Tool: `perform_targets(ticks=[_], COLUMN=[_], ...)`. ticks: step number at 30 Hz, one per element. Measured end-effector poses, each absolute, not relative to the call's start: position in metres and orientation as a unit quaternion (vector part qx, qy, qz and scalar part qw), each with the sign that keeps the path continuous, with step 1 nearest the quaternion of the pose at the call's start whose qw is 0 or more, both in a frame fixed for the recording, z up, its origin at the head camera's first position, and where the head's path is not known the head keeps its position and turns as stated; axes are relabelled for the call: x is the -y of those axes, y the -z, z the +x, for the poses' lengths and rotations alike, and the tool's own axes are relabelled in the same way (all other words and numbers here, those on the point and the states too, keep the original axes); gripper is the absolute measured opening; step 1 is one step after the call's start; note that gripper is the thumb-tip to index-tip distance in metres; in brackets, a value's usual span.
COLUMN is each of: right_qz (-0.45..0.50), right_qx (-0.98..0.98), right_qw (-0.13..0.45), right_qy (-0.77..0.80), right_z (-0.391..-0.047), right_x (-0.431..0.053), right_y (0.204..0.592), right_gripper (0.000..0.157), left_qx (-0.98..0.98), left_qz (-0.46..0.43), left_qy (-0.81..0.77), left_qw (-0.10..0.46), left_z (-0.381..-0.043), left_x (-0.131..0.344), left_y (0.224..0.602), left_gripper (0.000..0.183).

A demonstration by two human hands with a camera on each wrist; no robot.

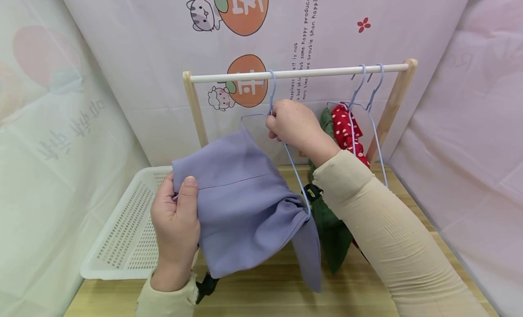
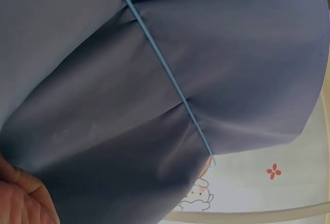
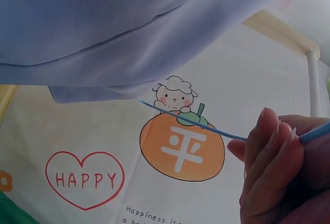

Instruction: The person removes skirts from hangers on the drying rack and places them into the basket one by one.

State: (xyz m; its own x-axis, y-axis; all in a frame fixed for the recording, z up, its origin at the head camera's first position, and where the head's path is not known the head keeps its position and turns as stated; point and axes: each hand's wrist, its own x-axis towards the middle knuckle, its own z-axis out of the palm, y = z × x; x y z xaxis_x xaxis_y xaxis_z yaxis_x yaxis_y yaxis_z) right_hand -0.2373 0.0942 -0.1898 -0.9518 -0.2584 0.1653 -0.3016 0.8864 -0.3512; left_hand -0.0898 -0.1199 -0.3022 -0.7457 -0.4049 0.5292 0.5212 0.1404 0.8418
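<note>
A lavender-blue garment [image 1: 241, 190] of smooth cloth drapes over the lower bar of a light-blue hanger [image 1: 295, 169]. That hanger's hook is over the white rail of a small rack. My right hand [image 1: 296, 126] grips the hanger at its neck, just under the hook. At the garment's left edge, my left hand [image 1: 177, 217] pinches the cloth, thumb on top and fingers beneath. From the left wrist, the hanger's bar [image 2: 165, 64] crosses the folded cloth [image 2: 247, 69]. The right wrist view has curled fingers [image 3: 273, 162] around the blue wire, with the garment [image 3: 103, 33] above.
The rack's rail [image 1: 314, 73] runs between wooden posts. Two more blue hangers hang at its right, beside a red polka-dot cloth [image 1: 347, 128] and a green garment [image 1: 333, 235]. A white perforated basket [image 1: 122, 244] stands at left on the wooden table [image 1: 261, 294]. Printed curtains enclose the space.
</note>
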Motion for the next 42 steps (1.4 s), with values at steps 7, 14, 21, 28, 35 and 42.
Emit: perform_targets(ticks=[7,14,21,28,35,42], right_qz=[0.146,0.146,0.147,0.144,0.143,0.143], right_qx=[0.968,0.969,0.968,0.967,0.967,0.967], right_qw=[0.061,0.060,0.064,0.060,0.059,0.059], right_qy=[-0.193,-0.192,-0.195,-0.201,-0.202,-0.202], right_z=[-0.237,-0.238,-0.238,-0.237,-0.236,-0.236], right_x=[-0.095,-0.097,-0.097,-0.097,-0.097,-0.098], right_y=[0.191,0.191,0.191,0.191,0.190,0.191], right_gripper=[0.022,0.022,0.022,0.021,0.021,0.023], left_qx=[0.658,0.628,0.616,0.603,0.581,0.565], left_qz=[-0.041,-0.053,-0.047,-0.043,-0.039,-0.039], left_qy=[0.658,0.681,0.688,0.696,0.715,0.726], left_qw=[0.363,0.372,0.380,0.388,0.386,0.391], left_z=[-0.088,-0.089,-0.088,-0.088,-0.086,-0.084], left_x=[0.123,0.127,0.131,0.135,0.139,0.142], left_y=[0.299,0.296,0.296,0.293,0.290,0.287], left_gripper=[0.024,0.023,0.023,0.023,0.023,0.024])
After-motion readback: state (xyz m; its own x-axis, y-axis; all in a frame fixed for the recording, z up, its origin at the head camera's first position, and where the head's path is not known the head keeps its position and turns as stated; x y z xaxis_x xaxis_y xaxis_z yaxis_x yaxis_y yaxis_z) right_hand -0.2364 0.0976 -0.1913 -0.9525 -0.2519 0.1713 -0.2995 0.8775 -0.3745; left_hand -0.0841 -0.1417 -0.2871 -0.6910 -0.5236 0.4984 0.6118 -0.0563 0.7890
